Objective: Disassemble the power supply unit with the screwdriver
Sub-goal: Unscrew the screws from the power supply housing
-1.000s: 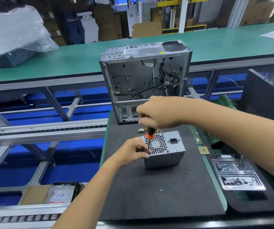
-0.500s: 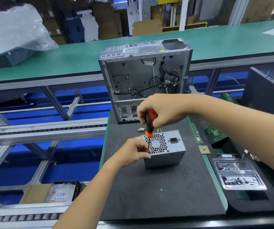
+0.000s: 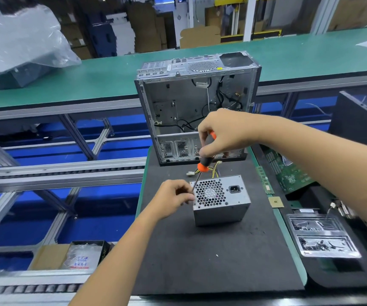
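Observation:
A grey metal power supply unit (image 3: 222, 206) stands on the black foam mat (image 3: 211, 261), fan grille and socket facing up, yellow wires trailing behind it. My right hand (image 3: 222, 131) grips the black and orange handle of a screwdriver (image 3: 203, 164). Its thin shaft slants down to the unit's top left corner. My left hand (image 3: 173, 198) rests against the unit's left side, fingers curled at that corner beside the screwdriver tip. The tip itself is hidden by those fingers.
An open, gutted computer case (image 3: 198, 107) stands upright just behind the unit. To the right lie a green circuit board (image 3: 288, 173), a small chip (image 3: 276, 202) and a clear tray of screws (image 3: 321, 237). A conveyor frame (image 3: 56, 173) runs on the left.
My right hand has slid higher on the screwdriver handle, baring more of it. The shaft now leans more. My left hand and the unit stay put.

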{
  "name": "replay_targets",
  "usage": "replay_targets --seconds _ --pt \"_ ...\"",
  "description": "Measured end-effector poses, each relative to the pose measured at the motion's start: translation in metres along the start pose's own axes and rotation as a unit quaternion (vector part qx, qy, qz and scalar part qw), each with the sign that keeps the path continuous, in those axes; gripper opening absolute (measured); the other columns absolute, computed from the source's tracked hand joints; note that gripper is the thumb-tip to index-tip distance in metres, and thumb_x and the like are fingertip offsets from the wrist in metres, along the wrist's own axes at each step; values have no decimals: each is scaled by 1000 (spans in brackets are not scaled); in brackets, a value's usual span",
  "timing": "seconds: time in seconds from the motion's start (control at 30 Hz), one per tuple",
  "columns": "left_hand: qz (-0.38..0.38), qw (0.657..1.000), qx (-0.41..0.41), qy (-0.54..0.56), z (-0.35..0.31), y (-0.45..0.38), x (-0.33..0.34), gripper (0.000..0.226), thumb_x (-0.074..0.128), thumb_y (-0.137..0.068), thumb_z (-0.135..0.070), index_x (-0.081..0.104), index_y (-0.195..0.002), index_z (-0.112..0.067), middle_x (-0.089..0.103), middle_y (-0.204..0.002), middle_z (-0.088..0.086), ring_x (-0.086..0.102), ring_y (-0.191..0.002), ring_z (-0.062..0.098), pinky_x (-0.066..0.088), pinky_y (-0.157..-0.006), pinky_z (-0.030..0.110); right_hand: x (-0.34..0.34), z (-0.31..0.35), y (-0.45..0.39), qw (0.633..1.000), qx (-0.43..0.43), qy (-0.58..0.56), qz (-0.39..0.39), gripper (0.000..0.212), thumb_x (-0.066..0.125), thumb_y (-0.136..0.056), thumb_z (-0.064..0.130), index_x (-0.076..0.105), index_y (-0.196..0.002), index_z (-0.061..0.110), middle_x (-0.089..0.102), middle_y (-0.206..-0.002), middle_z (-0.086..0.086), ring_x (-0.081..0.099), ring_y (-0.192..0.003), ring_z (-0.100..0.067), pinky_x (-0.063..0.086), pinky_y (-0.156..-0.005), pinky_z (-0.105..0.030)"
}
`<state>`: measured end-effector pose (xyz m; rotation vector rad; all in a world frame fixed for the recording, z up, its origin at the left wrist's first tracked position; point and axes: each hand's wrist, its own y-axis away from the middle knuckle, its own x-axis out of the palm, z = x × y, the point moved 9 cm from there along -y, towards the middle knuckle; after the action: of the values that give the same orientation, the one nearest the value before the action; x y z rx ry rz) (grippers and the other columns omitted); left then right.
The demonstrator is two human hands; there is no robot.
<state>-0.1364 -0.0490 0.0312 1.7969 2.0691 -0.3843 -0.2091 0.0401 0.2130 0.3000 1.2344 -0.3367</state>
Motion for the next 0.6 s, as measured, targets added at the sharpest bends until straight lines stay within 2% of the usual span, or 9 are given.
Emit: replay_targets --seconds 0.13,0.27,0.37,0.47,0.53,0.6 --pt "-52 995 -38 79 19 1 -32 18 66 -81 10 61 -76 -7 66 -59 5 62 -52 17 52 -55 27 24 -15 -2 991 45 -79 102 32 82 -74 33 60 -81 11 68 -62 1 67 -47 -16 45 -40 -19" --pt "-130 985 -67 90 42 4 -63 13 71 -80 4 60 -77 -3 67 -58 8 62 -50 14 51 -51 22 37 -17 -14 992 63 -77 79 34 79 -77 35 57 -82 10 62 -65 0 59 -38 -10 44 -41 -21" --pt "-168 981 -94 24 66 9 -78 13 73 -79 0 64 -71 -6 64 -57 6 58 -49 11 49 -54 23 40 -18 -25 995 70 -61 46 33 76 -78 37 56 -82 11 65 -68 -3 58 -37 -11 44 -46 -24" --pt "-157 977 -122 -81 89 13 -84 14 73 -80 -6 66 -71 -13 67 -64 4 59 -57 12 51 -64 26 47 -18 -34 996 70 -49 29 33 75 -78 40 56 -82 13 65 -68 -2 55 -39 -12 45 -49 -25" --pt "-139 970 -135 -147 101 13 -85 15 71 -83 -7 66 -73 -17 67 -69 2 60 -64 13 53 -68 26 53 -17 -39 996 67 -45 26 32 76 -76 40 58 -83 14 65 -73 -3 56 -48 -13 43 -48 -25" --pt "-120 962 -145 -198 110 10 -85 14 65 -86 -6 64 -78 -17 65 -75 0 60 -70 16 53 -70 29 60 -16 -45 997 62 -40 27 33 77 -75 40 59 -84 13 64 -78 -2 54 -62 -16 42 -53 -27"
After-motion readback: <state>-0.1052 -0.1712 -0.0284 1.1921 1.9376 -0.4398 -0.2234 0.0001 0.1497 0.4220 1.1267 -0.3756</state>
